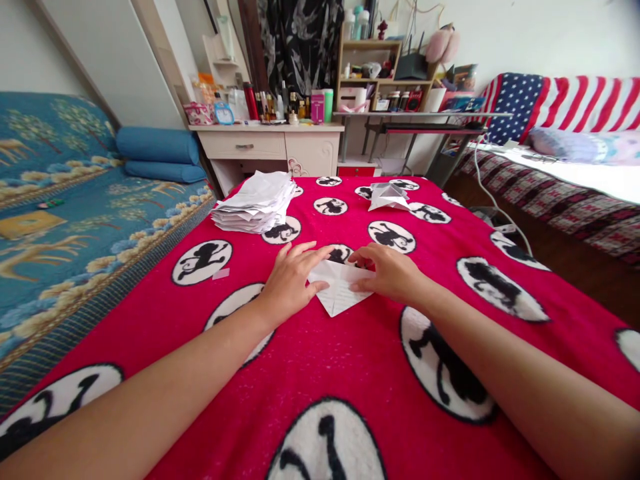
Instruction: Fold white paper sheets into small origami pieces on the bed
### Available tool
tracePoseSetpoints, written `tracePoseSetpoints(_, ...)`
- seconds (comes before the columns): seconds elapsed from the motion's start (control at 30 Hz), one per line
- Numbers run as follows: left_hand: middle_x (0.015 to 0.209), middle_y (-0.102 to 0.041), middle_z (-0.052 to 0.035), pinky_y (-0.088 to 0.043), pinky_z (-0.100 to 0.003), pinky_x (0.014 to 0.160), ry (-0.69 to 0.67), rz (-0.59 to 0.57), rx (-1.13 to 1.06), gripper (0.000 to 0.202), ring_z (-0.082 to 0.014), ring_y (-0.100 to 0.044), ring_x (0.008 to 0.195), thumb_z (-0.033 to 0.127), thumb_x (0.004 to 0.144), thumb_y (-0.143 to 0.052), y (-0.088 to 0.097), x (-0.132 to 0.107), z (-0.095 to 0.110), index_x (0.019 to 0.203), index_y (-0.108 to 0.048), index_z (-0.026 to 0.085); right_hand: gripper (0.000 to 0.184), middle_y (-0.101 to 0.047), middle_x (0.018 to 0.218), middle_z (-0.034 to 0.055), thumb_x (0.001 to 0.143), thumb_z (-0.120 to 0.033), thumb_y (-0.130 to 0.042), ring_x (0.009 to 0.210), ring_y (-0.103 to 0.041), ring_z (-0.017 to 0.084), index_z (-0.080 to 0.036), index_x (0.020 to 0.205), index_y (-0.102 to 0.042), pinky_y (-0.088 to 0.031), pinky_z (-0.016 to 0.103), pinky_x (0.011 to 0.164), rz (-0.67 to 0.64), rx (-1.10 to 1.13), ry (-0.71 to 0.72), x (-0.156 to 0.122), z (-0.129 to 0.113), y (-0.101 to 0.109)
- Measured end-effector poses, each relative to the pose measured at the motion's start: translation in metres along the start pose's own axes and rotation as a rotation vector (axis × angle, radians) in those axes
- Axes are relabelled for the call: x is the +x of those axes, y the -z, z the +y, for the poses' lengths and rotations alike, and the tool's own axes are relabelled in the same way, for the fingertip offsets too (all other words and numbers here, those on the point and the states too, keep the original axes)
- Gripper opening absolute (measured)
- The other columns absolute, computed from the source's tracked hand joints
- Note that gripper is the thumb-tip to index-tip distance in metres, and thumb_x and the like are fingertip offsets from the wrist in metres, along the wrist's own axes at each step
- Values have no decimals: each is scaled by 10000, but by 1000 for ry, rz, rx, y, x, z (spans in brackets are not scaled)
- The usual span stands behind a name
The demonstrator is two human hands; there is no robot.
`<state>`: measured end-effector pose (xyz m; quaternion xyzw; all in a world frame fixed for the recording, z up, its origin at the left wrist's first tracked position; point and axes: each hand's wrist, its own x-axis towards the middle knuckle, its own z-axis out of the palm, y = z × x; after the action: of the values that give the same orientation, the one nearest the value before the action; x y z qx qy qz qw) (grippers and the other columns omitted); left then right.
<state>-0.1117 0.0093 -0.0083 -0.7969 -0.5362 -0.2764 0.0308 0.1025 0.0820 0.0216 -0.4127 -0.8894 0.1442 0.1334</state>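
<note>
A small white sheet of folded paper with faint lines of writing lies on the red blanket, one corner pointing toward me. My left hand holds its left corner, thumb on top and the other fingers reaching over the far edge. At the right corner, my right hand grips the paper between its thumb and bent fingers. The tips of some fingers are hidden behind the paper. Farther off to the right sits a folded paper shape with raised points.
A thick stack of white paper lies at the far left of the red blanket. Nearer is a small pale scrap. A dresser with bottles stands behind, a blue sofa at left, a bed at right.
</note>
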Motion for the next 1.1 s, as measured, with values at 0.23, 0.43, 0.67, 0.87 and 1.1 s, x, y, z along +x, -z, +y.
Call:
tracePoseSetpoints(0.23, 981, -674, -50, -344, -440, 941, -131, 43, 134, 354, -239, -543, 1006, 247, 818, -650, 9, -1, 8, 1169, -604, 246, 178, -673, 873, 26, 678, -200, -701, 736, -583, 152, -211, 856, -701, -359, 246, 625, 25, -65, 49, -3, -16, 1)
tracePoseSetpoints(0.43, 880, -647, -41, -389, -322, 754, -254, -113, 115, 177, -172, -558, 845, 178, 898, -498, 11, -3, 3, 907, -673, 201, 126, -692, 809, 14, 708, -218, -668, 678, -574, 136, -219, 825, -715, -340, 228, 570, -89, 61, 71, -8, -19, -1)
tracePoseSetpoints(0.67, 911, -628, -59, -441, -313, 803, -168, -157, 7, 182, -198, -564, 910, 118, 804, -518, 12, -3, 13, 921, -644, 175, 168, -683, 741, 29, 795, -223, -546, 644, -555, 127, -172, 797, -706, -322, 225, 549, -79, 133, 35, -3, -21, -10)
tracePoseSetpoints(0.87, 824, -639, -30, -423, -255, 671, 15, -136, -212, 127, -139, -568, 750, 240, 840, -570, -1, 2, 5, 826, -684, 185, 91, -682, 725, 9, 713, -241, -634, 630, -567, 123, -201, 772, -690, -319, 217, 538, -61, 105, 29, 1, -19, -15)
tracePoseSetpoints(1.1, 714, -630, -7, -389, -221, 571, 170, -172, -409, 105, -100, -520, 609, 253, 754, -651, -2, 4, -12, 766, -706, 164, 44, -657, 632, -4, 637, -222, -710, 577, -560, 125, -193, 666, -695, -345, 218, 518, -310, 116, -35, 5, 12, 12)
